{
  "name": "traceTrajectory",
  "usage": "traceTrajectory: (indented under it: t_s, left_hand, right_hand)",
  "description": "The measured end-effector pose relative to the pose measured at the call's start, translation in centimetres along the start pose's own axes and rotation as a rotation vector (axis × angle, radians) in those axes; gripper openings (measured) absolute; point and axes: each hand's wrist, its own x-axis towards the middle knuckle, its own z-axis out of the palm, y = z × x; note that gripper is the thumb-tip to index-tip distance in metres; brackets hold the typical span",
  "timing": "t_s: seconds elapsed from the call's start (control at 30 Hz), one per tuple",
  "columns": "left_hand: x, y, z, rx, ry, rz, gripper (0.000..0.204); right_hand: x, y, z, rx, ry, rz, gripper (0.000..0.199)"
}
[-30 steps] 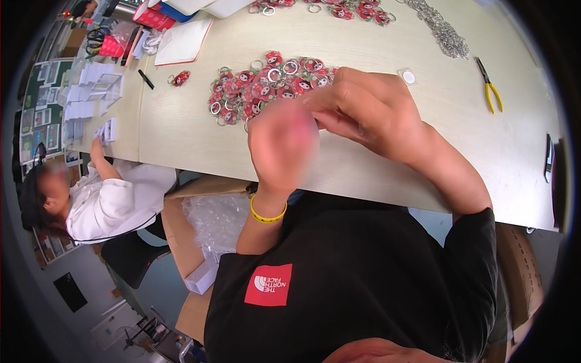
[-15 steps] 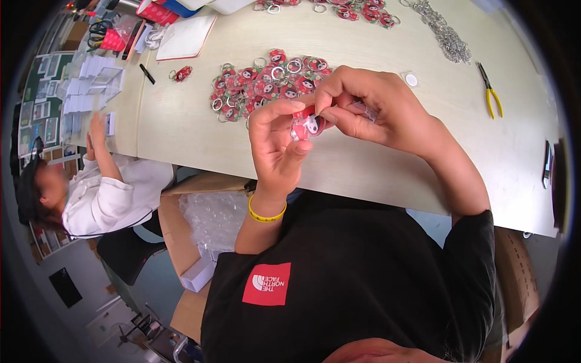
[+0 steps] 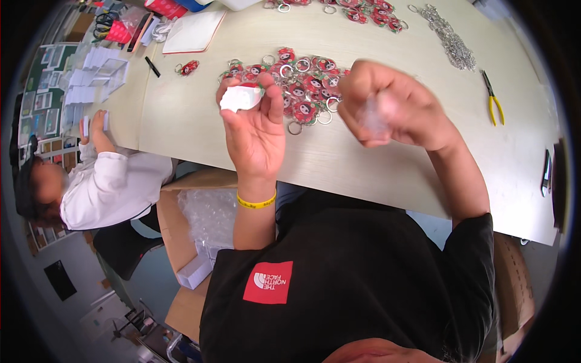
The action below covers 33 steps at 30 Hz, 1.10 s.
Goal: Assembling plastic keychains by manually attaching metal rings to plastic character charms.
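Note:
My left hand (image 3: 257, 133) is raised over the table, pinching a flat red acrylic charm (image 3: 241, 98) between thumb and fingertips. A white, glare-lit surface of it shows, with red along its upper edge. To the right, my right hand (image 3: 402, 112) is curled into a loose fist, blurred by motion. Crumpled clear film (image 3: 375, 115) pokes out of it. Behind and between both hands lies a pile of red keychain charms (image 3: 302, 91) with metal rings, partly hidden by my left hand.
A single charm (image 3: 189, 68), a black pen (image 3: 152, 67) and a notebook (image 3: 193, 33) lie at left. Chains (image 3: 451, 39), yellow-handled pliers (image 3: 492, 100) and a cutter (image 3: 546, 172) lie at right. A co-worker (image 3: 115, 181) sits left, by an open carton (image 3: 175, 212).
My hands have drawn apart. The left moved left and turned the charm, so a white surface shows; the right closed into a fist with clear film. The co-worker's hands moved lower.

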Motion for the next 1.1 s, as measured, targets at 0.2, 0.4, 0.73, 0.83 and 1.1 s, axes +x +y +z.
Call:
traceTrajectory:
  t_s: [0.2,0.4,0.73,0.83,1.1]
  left_hand:
    - [-0.8,-0.6,-0.1,1.058,-0.292,0.297,0.048]
    - [-0.7,-1.0,1.3,1.741,-0.435,0.656,0.051]
    - [-1.5,-1.6,1.7,1.213,-0.273,0.33,0.051]
    - [-1.8,-1.5,1.4,1.427,-0.214,0.473,0.045]
    - [-0.3,0.0,2.2,1.855,-0.51,0.782,0.04]
  right_hand:
    - [0.8,-1.0,-0.1,-0.054,0.267,0.214,0.033]
    - [0.6,-0.1,0.5,-0.399,0.228,0.417,0.031]
    - [0.5,0.1,1.2,-0.605,0.29,0.173,0.017]
    - [0.3,0.2,1.7,-0.978,0.271,-0.168,0.012]
    - [-0.2,0.3,2.1,-1.326,0.173,-0.301,0.015]
